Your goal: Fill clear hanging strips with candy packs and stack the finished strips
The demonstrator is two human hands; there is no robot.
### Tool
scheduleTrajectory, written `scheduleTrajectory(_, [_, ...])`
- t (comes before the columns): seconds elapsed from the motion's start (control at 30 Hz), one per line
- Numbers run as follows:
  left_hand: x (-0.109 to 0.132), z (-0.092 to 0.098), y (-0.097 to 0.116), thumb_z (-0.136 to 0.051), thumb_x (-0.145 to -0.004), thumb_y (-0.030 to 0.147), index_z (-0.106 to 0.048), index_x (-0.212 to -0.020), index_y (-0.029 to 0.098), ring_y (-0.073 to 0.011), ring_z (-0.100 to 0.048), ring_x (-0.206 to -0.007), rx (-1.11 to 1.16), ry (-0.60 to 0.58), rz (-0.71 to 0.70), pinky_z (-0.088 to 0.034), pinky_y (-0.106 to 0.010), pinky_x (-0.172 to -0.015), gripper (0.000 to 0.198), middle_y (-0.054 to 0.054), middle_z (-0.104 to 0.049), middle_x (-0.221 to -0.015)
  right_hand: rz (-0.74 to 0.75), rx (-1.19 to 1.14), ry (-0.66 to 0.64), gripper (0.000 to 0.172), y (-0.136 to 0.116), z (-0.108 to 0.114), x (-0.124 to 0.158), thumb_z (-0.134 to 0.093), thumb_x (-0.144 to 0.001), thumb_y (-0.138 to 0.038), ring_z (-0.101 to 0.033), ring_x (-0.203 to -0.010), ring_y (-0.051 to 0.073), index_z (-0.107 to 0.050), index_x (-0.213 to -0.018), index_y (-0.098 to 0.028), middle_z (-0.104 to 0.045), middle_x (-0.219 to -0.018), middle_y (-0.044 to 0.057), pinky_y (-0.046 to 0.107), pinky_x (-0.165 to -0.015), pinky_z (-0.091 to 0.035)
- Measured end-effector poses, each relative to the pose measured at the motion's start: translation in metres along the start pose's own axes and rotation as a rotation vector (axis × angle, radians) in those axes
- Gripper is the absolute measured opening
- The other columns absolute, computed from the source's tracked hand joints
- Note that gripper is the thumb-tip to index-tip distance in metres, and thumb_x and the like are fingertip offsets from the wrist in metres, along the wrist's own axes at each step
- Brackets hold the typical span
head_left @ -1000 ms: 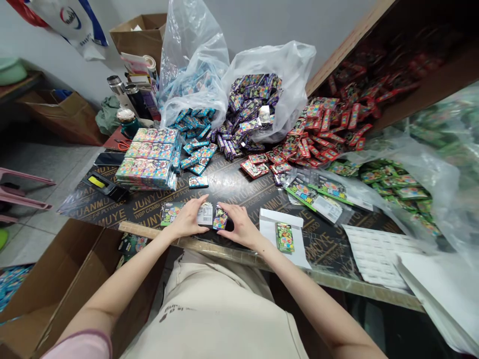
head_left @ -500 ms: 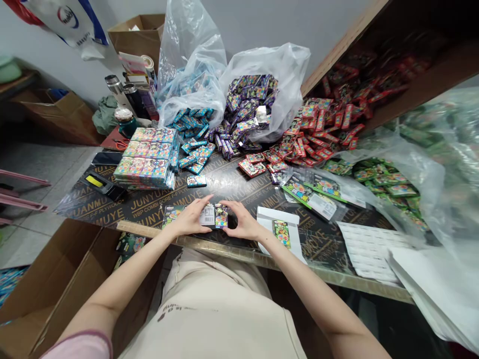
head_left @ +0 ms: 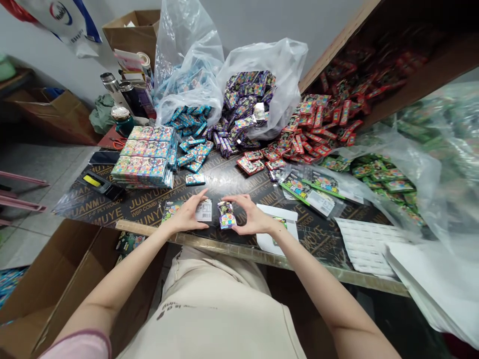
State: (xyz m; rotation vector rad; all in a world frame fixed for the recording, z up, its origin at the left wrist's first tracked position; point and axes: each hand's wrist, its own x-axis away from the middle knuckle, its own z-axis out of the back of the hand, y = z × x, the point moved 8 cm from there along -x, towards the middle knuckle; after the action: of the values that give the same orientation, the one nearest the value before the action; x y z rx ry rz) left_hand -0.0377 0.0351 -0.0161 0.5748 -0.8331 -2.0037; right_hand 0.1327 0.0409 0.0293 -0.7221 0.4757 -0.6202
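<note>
My right hand grips a small purple box between thumb and fingers, just above the dark table near its front edge. To its left my left hand lies over a flat packet with a barcode label, thumb and fingers spread along its sides. A green printed part of it shows left of that hand. Right of my right hand, an opened white card sleeve holds a green box, partly covered by the wrist. One blue box lies behind my left hand.
Wrapped stacks stand at the left beside a black tool. Blue, purple, red and green boxes lie heaped behind and right. Green packets and white sheets lie right; an open carton stands lower left.
My right hand has moved slightly right with the purple box, which now stands apart from the barcode packet and is fully visible. The camera view has shifted a little.
</note>
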Motion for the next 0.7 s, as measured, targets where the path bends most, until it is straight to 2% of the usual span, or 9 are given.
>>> scheduleTrajectory(0.1, [0.0, 0.002, 0.0, -0.079, -0.064, 0.033, -0.003, -0.15, 0.022, -0.0282, -0.046, -0.125, 0.007, 0.022, 0.009, -0.034, -0.047, -0.107, 0.115, -0.014, -0.047, -0.135, 0.005, 0.025, 0.022, 0.07, -0.006, 0.003, -0.001, -0.066, -0.064, -0.024, -0.052, -0.114, 0.028, -0.044, -0.131, -0.021, -0.057, -0.127, 0.01, 0.045, -0.101, -0.032])
scheduleTrajectory(0.3, [0.0, -0.002, 0.014, -0.078, -0.064, 0.029, -0.007, -0.15, 0.024, -0.0282, -0.048, -0.124, 0.021, 0.008, -0.033, -0.035, -0.046, -0.107, 0.111, -0.012, -0.049, -0.135, -0.038, 0.17, 0.018, 0.076, -0.006, -0.012, -0.007, -0.067, -0.063, -0.027, -0.053, -0.11, 0.03, -0.042, -0.135, -0.023, -0.058, -0.126, 0.011, 0.046, -0.097, -0.032])
scheduleTrajectory(0.43, [-0.002, -0.005, 0.021, -0.079, -0.063, 0.03, -0.006, -0.15, 0.023, -0.0285, -0.047, -0.124, 0.008, 0.026, -0.06, -0.036, -0.046, -0.107, 0.114, -0.012, -0.049, -0.134, 0.026, 0.186, -0.014, 0.075, -0.01, -0.022, -0.008, -0.068, -0.069, -0.028, -0.05, -0.115, 0.03, -0.039, -0.138, -0.024, -0.057, -0.13, 0.01, 0.046, -0.098, -0.031])
scheduleTrajectory(0.5, [-0.002, -0.004, 0.017, -0.079, -0.064, 0.03, -0.004, -0.15, 0.024, -0.0279, -0.048, -0.123, 0.001, 0.055, -0.045, -0.037, -0.046, -0.106, 0.115, -0.011, -0.05, -0.133, 0.012, 0.189, 0.057, 0.075, -0.007, -0.019, -0.006, -0.071, -0.071, -0.036, -0.048, -0.119, 0.031, -0.039, -0.138, -0.024, -0.052, -0.135, 0.012, 0.047, -0.099, -0.031])
scheduleTrajectory(0.6, [-0.002, -0.002, 0.007, -0.079, -0.064, 0.031, 0.0, -0.15, 0.025, -0.0274, -0.05, -0.121, -0.004, 0.108, -0.003, -0.039, -0.046, -0.104, 0.116, -0.011, -0.052, -0.131, -0.09, 0.2, 0.279, 0.069, 0.003, -0.007, 0.001, -0.068, -0.077, -0.044, -0.049, -0.119, 0.03, -0.039, -0.137, -0.023, -0.057, -0.13, 0.013, 0.05, -0.102, -0.028])
scheduleTrajectory(0.63, [-0.004, -0.003, 0.005, -0.079, -0.064, 0.032, 0.0, -0.15, 0.025, -0.0275, -0.05, -0.121, -0.007, 0.113, 0.004, -0.039, -0.046, -0.104, 0.117, -0.011, -0.052, -0.13, -0.105, 0.193, 0.3, 0.063, 0.004, -0.009, 0.003, -0.063, -0.082, -0.042, -0.051, -0.118, 0.029, -0.038, -0.138, -0.024, -0.061, -0.125, 0.011, 0.05, -0.103, -0.026])
scheduleTrajectory(0.7, [-0.01, -0.006, 0.006, -0.079, -0.065, 0.033, 0.001, -0.15, 0.024, -0.0282, -0.049, -0.122, -0.015, 0.1, 0.0, -0.038, -0.048, -0.105, 0.117, -0.012, -0.052, -0.13, -0.097, 0.165, 0.243, 0.052, 0.005, -0.022, 0.003, -0.051, -0.091, -0.035, -0.056, -0.114, 0.025, -0.035, -0.139, -0.026, -0.064, -0.121, 0.009, 0.05, -0.106, -0.023])
